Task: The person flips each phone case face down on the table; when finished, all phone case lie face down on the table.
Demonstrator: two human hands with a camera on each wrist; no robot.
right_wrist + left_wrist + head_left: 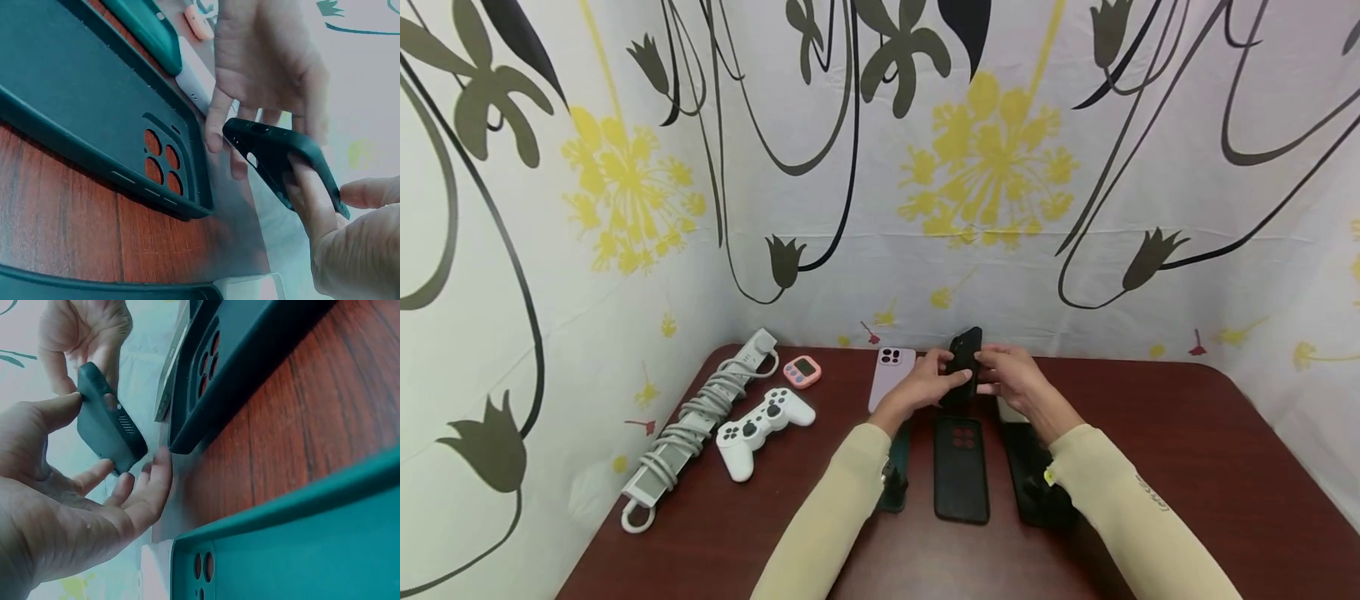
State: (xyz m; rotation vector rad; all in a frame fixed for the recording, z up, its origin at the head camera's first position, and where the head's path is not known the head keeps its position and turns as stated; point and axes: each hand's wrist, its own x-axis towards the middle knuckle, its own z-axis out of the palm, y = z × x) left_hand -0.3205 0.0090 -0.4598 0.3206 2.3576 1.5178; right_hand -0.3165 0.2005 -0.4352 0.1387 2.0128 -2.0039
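A black phone case [966, 358] is held raised on edge between both hands at the back of the table. My left hand [925, 382] pinches its near side, thumb on the edge, the other fingers spread below in the left wrist view. My right hand [1017, 377] grips the opposite side; in the right wrist view its fingers [310, 194] reach inside the case [275, 150] and the thumb stays outside. Below the hands lies another black phone case [962, 483], open side up, with camera holes. A teal phone case [300, 537] lies left of it, partly hidden by the left sleeve.
A lavender phone or case [886, 379] lies beyond the teal one. Right of centre, a dark case [1037, 479] lies partly under the right arm. Leftward are a white game controller [763, 427], a pink timer [802, 372] and a cord-wrapped power strip [700, 417]. Patterned cloth [880, 200] hangs behind.
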